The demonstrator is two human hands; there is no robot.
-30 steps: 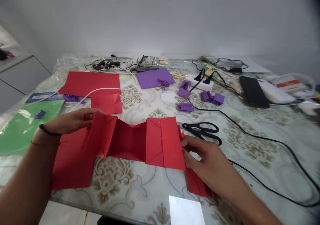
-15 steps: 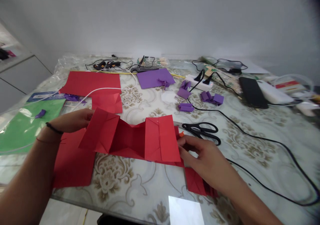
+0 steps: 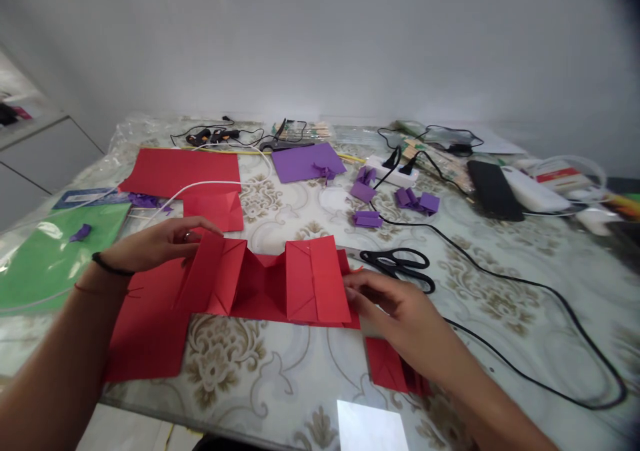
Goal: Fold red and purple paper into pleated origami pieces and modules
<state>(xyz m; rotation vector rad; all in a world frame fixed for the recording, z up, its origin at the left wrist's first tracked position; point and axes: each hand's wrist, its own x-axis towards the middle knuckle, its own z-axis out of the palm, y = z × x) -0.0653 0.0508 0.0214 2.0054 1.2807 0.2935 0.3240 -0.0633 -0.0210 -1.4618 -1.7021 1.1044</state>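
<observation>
A creased strip of folded red paper [image 3: 320, 284] spans the space between my hands, its two end sections raised on either side of a sunken middle. My left hand [image 3: 165, 241], wearing a ring and a dark wristband, grips the top of the left flap; the thumb is partly hidden. At the other end, my right hand [image 3: 395, 307] pinches the right edge between thumb and fingers. Black-handled scissors [image 3: 400, 264] lie just beyond that hand, the blades partly behind the paper. A smaller folded red piece [image 3: 387, 364] rests below my right wrist.
Red sheets [image 3: 145, 344] and a green packet [image 3: 45, 257] lie left. Further back are a purple sheet [image 3: 307, 161], purple folded pieces [image 3: 367, 219], a power strip [image 3: 393, 174] and glue guns [image 3: 213, 135]. A black cable [image 3: 500, 274] loops across the right, near a phone [image 3: 495, 191].
My left hand has moved right, bringing the left flap inward and more upright, so the middle gap is narrower. My right hand still pinches the right edge, shifted slightly left.
</observation>
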